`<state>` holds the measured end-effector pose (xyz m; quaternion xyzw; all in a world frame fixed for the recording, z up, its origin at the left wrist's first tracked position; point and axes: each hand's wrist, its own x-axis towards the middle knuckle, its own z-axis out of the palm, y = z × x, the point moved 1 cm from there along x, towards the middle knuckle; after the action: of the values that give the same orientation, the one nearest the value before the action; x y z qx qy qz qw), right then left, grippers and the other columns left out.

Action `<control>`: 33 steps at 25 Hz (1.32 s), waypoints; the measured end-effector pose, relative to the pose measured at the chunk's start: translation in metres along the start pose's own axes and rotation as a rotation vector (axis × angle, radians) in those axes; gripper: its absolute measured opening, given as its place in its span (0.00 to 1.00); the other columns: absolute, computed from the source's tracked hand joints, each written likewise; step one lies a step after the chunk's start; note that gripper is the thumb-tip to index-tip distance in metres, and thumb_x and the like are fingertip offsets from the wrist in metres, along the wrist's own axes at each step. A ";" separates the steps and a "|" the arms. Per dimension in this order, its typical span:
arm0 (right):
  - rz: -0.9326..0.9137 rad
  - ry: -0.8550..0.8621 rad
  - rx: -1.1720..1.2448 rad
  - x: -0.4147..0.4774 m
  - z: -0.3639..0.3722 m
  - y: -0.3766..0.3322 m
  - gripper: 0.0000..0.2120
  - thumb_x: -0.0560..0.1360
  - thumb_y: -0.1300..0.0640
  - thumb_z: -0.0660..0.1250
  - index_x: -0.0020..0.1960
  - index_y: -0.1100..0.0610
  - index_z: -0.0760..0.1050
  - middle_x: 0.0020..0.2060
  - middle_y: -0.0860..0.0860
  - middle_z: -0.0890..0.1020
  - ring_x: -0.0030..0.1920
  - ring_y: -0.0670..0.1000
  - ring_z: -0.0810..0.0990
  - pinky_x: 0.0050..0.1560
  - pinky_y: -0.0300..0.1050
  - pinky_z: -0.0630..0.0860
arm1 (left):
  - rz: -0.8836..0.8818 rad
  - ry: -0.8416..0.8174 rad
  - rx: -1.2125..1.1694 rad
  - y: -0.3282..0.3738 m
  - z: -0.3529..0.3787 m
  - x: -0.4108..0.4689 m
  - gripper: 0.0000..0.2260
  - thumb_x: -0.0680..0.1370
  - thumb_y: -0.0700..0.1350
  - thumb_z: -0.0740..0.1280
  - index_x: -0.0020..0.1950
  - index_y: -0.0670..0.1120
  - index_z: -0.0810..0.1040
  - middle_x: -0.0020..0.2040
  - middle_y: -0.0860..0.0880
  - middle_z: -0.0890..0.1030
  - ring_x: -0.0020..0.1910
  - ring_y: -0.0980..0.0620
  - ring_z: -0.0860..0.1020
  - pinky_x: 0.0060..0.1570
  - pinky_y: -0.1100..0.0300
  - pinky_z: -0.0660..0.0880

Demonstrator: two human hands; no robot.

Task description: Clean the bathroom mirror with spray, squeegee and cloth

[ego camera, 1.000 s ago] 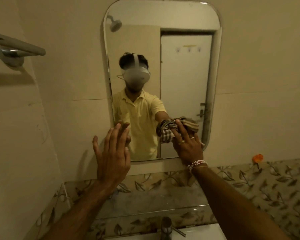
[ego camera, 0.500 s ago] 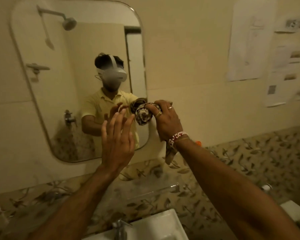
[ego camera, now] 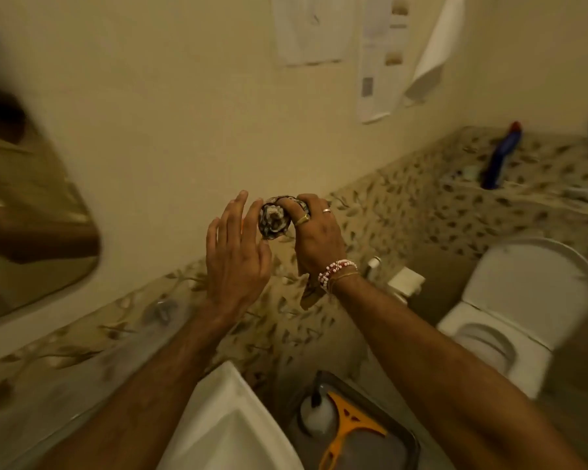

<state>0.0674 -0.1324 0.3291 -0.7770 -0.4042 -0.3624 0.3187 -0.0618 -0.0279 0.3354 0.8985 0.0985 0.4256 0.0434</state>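
The cloth (ego camera: 274,220) is gripped as a bunched wad in the right hand (ego camera: 314,237), fingers curled tight around it, a tail of it hanging below the wrist. The left hand (ego camera: 236,257) is held flat and spread wide just beside the wad — contact cannot be told. Below the hands, a squeegee (ego camera: 348,427) and spray bottle (ego camera: 318,417) lie in a tray (ego camera: 406,442). Compared with half a second ago, the mirror (ego camera: 31,232) is now seen far left — the hands are now in front of the wall.
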 end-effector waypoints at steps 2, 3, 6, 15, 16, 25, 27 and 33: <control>0.130 -0.070 -0.073 -0.034 -0.003 0.034 0.30 0.68 0.69 0.67 0.67 0.50 0.73 0.56 0.56 0.77 0.51 0.58 0.76 0.40 0.49 0.76 | 0.017 -0.065 -0.089 0.016 0.043 -0.007 0.31 0.79 0.44 0.65 0.81 0.46 0.62 0.83 0.44 0.61 0.80 0.44 0.62 0.78 0.42 0.59; 0.192 -0.105 -0.094 -0.050 -0.004 0.048 0.29 0.69 0.68 0.67 0.68 0.49 0.73 0.56 0.56 0.77 0.52 0.59 0.77 0.41 0.50 0.77 | 0.027 -0.098 -0.127 0.024 0.063 -0.013 0.31 0.79 0.45 0.65 0.82 0.47 0.61 0.83 0.44 0.61 0.81 0.44 0.62 0.78 0.44 0.58; 0.348 -0.192 -0.154 -0.102 0.001 0.083 0.27 0.72 0.66 0.67 0.69 0.49 0.73 0.58 0.55 0.76 0.55 0.58 0.76 0.49 0.53 0.78 | 0.064 -0.210 -0.220 0.042 0.124 -0.046 0.31 0.79 0.46 0.63 0.82 0.47 0.60 0.83 0.45 0.61 0.81 0.44 0.62 0.77 0.44 0.59; 0.849 -0.496 -0.160 -0.339 0.054 0.133 0.26 0.73 0.62 0.64 0.71 0.52 0.71 0.57 0.57 0.75 0.56 0.60 0.74 0.56 0.56 0.76 | 0.092 -0.825 -0.211 0.060 0.262 -0.228 0.31 0.78 0.46 0.63 0.81 0.44 0.64 0.81 0.39 0.65 0.79 0.38 0.66 0.73 0.32 0.66; 0.900 -0.523 -0.143 -0.361 0.059 0.131 0.24 0.75 0.59 0.64 0.71 0.52 0.71 0.59 0.57 0.75 0.58 0.60 0.75 0.58 0.56 0.76 | 0.101 -0.874 -0.212 0.060 0.267 -0.241 0.32 0.78 0.46 0.66 0.81 0.44 0.64 0.82 0.40 0.64 0.80 0.38 0.65 0.74 0.33 0.65; 1.246 -0.875 -0.163 -0.512 0.120 0.115 0.24 0.80 0.53 0.61 0.76 0.51 0.63 0.73 0.59 0.64 0.71 0.63 0.67 0.71 0.58 0.67 | 0.278 -1.239 -0.185 0.064 0.333 -0.345 0.38 0.80 0.49 0.63 0.86 0.49 0.48 0.86 0.45 0.48 0.84 0.45 0.53 0.79 0.45 0.56; 1.262 -0.983 -0.139 -0.527 0.120 0.112 0.26 0.80 0.51 0.62 0.76 0.53 0.62 0.75 0.60 0.61 0.72 0.64 0.64 0.71 0.59 0.67 | 0.297 -1.261 -0.154 0.064 0.336 -0.354 0.38 0.80 0.51 0.63 0.86 0.50 0.47 0.86 0.44 0.46 0.84 0.44 0.51 0.79 0.45 0.54; 1.123 -0.943 -0.241 -0.517 0.092 0.121 0.29 0.83 0.44 0.52 0.81 0.48 0.48 0.81 0.57 0.49 0.80 0.60 0.47 0.77 0.64 0.53 | 0.228 -1.137 -0.204 0.072 0.321 -0.338 0.33 0.83 0.61 0.55 0.85 0.49 0.52 0.86 0.43 0.47 0.85 0.42 0.49 0.79 0.36 0.49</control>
<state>-0.0130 -0.3224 -0.1687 -0.9694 0.0023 0.1852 0.1613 -0.0125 -0.1688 -0.1116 0.9819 -0.0792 -0.1135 0.1296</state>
